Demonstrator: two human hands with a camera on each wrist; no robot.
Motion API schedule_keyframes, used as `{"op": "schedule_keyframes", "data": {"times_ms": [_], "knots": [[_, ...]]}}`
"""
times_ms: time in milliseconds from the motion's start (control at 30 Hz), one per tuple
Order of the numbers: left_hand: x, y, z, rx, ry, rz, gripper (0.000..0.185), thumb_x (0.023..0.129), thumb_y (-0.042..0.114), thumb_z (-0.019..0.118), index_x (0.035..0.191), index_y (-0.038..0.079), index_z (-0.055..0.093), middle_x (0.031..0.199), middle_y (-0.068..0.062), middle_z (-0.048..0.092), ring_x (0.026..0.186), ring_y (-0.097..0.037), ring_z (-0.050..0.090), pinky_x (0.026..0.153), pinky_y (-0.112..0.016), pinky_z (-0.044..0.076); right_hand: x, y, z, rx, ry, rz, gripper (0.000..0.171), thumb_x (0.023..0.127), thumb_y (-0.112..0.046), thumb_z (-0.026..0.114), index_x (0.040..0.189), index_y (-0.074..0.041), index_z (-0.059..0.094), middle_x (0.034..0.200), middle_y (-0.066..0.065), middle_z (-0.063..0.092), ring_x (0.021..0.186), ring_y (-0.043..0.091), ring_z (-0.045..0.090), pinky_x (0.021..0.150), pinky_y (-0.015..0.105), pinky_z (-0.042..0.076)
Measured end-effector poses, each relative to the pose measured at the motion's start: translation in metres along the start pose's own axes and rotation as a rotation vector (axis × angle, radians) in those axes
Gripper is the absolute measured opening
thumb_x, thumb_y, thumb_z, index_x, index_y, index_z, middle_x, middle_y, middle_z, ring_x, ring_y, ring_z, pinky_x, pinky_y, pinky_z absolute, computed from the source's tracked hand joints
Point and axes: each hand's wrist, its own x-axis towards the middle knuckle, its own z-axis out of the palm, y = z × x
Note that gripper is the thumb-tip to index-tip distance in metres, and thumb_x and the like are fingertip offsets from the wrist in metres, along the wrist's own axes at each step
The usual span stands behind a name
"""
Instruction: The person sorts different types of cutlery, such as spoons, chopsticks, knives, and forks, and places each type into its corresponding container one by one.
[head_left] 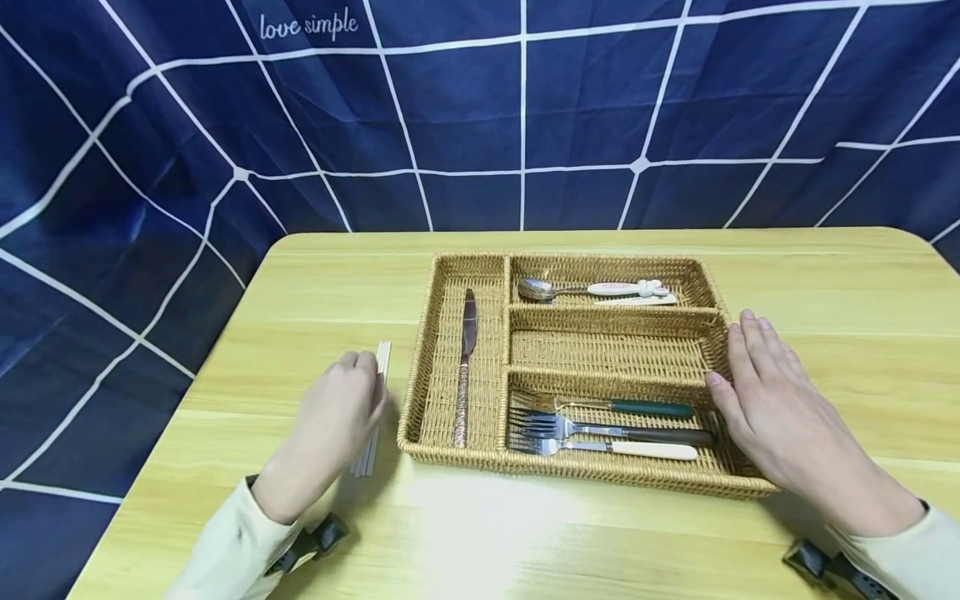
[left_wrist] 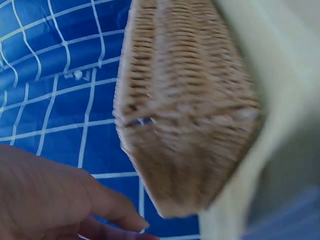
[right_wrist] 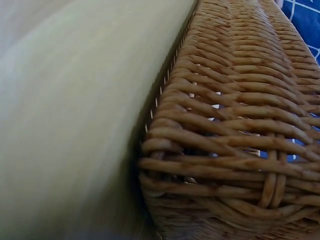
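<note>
Right hand (head_left: 772,400) rests on the woven wicker cutlery tray (head_left: 450,367), fingers straight; left hand (head_left: 333,425) covers white chopsticks (head_left: 382,358), fingers relaxed.

Two bare hands, left hand (head_left: 333,417), right hand (head_left: 772,400), cream long sleeves, black wrist straps, possibly camera mounts

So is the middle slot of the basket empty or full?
Empty: the middle slot shows only bare weave, while the forks lie in the slot below.
</note>
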Motion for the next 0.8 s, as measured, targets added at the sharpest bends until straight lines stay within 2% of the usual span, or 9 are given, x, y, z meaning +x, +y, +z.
{"op": "schedule_keyframes", "data": {"times_ms": [133, 400, 800], "knots": [[-0.011, -0.014, 0.005, 0.041, -0.077, -0.045, 0.015, 0.084, 0.002, 0.061, 0.074, -0.006, 0.054, 0.065, -0.015, 0.053, 0.057, -0.030, 0.057, 0.052, -0.042, 0.053, 0.000, 0.000, 0.000, 0.004, 0.002, 0.000, 0.063, 0.105, -0.024, 0.032, 0.146, 0.017, 0.008, 0.154, 0.033, -0.005, 0.144, 0.044, -0.007, 0.119, 0.046, -0.010], [-0.017, -0.024, 0.016, 0.016, -0.265, -0.136, 0.018, 0.091, 0.007, 0.053, 0.080, -0.007, 0.055, 0.069, -0.017, 0.056, 0.060, -0.030, 0.059, 0.054, -0.043, 0.055, 0.000, 0.000, 0.001, 0.018, 0.004, 0.001, 0.063, 0.105, -0.024, 0.032, 0.147, 0.016, 0.008, 0.155, 0.031, -0.007, 0.144, 0.043, -0.008, 0.119, 0.047, -0.010], [-0.019, -0.024, 0.026, 0.011, -0.319, -0.193, 0.015, 0.086, 0.004, 0.057, 0.082, -0.010, 0.053, 0.068, -0.020, 0.057, 0.055, -0.030, 0.060, 0.049, -0.040, 0.055, -0.001, 0.001, 0.001, 0.032, 0.011, 0.011, 0.063, 0.105, -0.025, 0.031, 0.148, 0.014, 0.007, 0.157, 0.026, -0.008, 0.145, 0.042, -0.006, 0.119, 0.046, -0.009]]}}
